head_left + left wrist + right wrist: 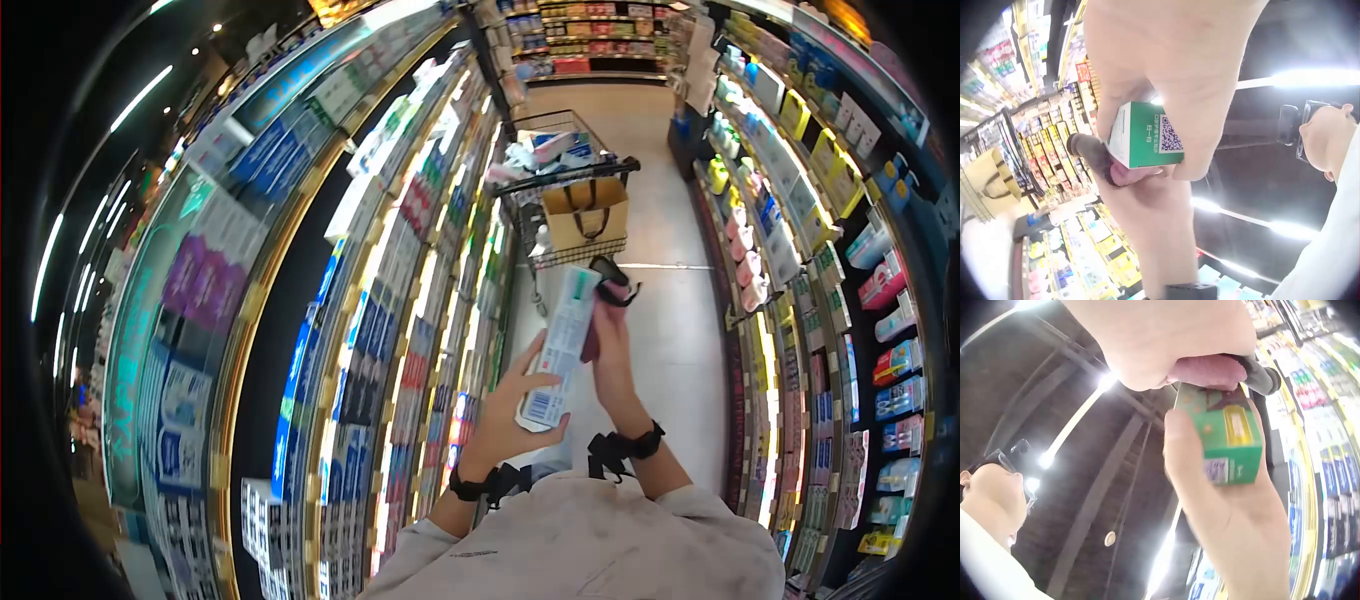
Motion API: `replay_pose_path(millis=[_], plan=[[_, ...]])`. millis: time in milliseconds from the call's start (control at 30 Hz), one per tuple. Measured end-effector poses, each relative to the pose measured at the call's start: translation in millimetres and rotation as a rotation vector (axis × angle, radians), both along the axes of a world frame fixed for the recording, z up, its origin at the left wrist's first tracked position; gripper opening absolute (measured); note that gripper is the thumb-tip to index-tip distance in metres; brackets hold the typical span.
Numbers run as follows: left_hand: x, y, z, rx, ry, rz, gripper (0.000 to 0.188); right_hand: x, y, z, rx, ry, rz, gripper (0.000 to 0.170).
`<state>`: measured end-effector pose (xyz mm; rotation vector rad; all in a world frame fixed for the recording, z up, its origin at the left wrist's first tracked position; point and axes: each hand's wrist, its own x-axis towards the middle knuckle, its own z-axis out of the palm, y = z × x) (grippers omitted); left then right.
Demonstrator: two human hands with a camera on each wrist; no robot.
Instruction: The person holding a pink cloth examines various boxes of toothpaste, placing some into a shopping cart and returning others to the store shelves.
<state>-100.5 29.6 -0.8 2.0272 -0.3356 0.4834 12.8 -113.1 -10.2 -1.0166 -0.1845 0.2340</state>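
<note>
A long white and pale blue toothpaste box (565, 335) with green ends stands tilted in front of the chest, its barcode side toward the head camera. My left hand (505, 410) grips its lower part, thumb and fingers on opposite sides. In the left wrist view the box's green end (1147, 136) bears a QR code. My right hand (615, 365), beside the box's upper part, holds a soft pink item (1207, 370) with a black part (615, 282); I cannot tell what it is. The pink item lies against the box in the right wrist view.
Ahead in the aisle stands a shopping cart (572, 165) with packages and a brown paper bag (585, 215). Shelves of boxed goods (360, 350) line the left; shelves with bottles and packs (890, 330) line the right. Pale floor (660, 310) runs between.
</note>
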Motion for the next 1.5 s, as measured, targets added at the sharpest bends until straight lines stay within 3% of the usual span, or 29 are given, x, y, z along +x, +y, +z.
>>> replay_pose_path(millis=[67,133,167,300,333,367,433,467,500,567,600,633,700,733,800,900,933,1067,1167,1300,1333,1400,1500], plan=[[39,8,-4,-0.089,-0.039,-0.155,0.063,25,13,7,-0.036,-0.029,-0.126,0.025],[73,16,2,-0.127,-0.026,-0.123,0.069,47,24,-5,-0.118,-0.140,-0.167,0.027],[91,23,7,-0.143,-0.021,-0.112,0.072,47,38,-10,-0.042,-0.111,-0.177,0.032],[169,70,-3,-0.121,-0.174,-0.043,0.076,58,69,-17,-0.011,-0.124,0.017,0.033],[188,78,-5,-0.226,-0.195,-0.065,0.074,70,60,-30,-0.132,-0.193,0.181,0.038],[207,78,-5,-0.387,-0.208,-0.108,0.073,74,63,-39,-0.089,-0.193,0.198,0.040],[238,76,2,-0.467,-0.179,-0.143,0.081,89,70,-22,-0.164,-0.224,0.092,0.040],[251,76,2,-0.506,-0.144,-0.164,0.074,96,73,-16,-0.158,-0.233,0.035,0.041],[263,70,2,-0.482,-0.092,-0.183,0.068,108,76,-15,-0.059,-0.237,-0.026,0.042],[282,55,3,-0.425,0.007,-0.213,0.061,143,59,-30,-0.081,-0.041,-0.123,0.044],[295,47,5,-0.356,-0.057,-0.282,0.060,160,51,-37,-0.083,0.058,-0.172,0.048],[305,41,-1,-0.297,-0.038,-0.315,0.074,190,41,-32,0.068,0.182,-0.232,0.051],[325,21,-1,-0.454,0.125,-0.421,0.092,245,9,-20,0.352,0.109,-0.258,0.059],[335,14,0,-0.328,0.125,-0.409,0.095,263,-10,6,0.428,0.057,-0.166,0.056],[361,0,7,-0.073,0.123,-0.400,0.102,299,-38,3,0.383,0.029,-0.203,0.052],[402,-37,17,-0.043,0.315,-0.355,0.104,338,-61,-13,0.253,0.004,-0.358,0.044],[417,-48,11,-0.148,0.351,-0.356,0.102,349,-68,-20,0.191,0.011,-0.322,0.044],[473,-74,11,-0.254,0.077,-0.226,0.096,377,-71,-32,-0.041,-0.020,-0.162,0.049],[496,-88,31,-0.337,0.082,-0.108,0.092,397,-77,-37,0.257,0.267,0.172,0.051],[517,-96,18,-0.501,0.049,-0.016,0.085,430,-81,-23,0.445,0.414,0.213,0.052],[520,-98,25,-0.593,0.086,-0.023,0.086,441,-87,-22,0.648,0.634,0.246,0.051],[533,-94,17,-0.640,0.084,-0.059,0.087,456,-88,-33,0.540,0.512,0.239,0.062],[547,-91,18,-0.640,0.107,-0.151,0.093,461,-103,-29,0.126,0.050,0.214,0.082]])
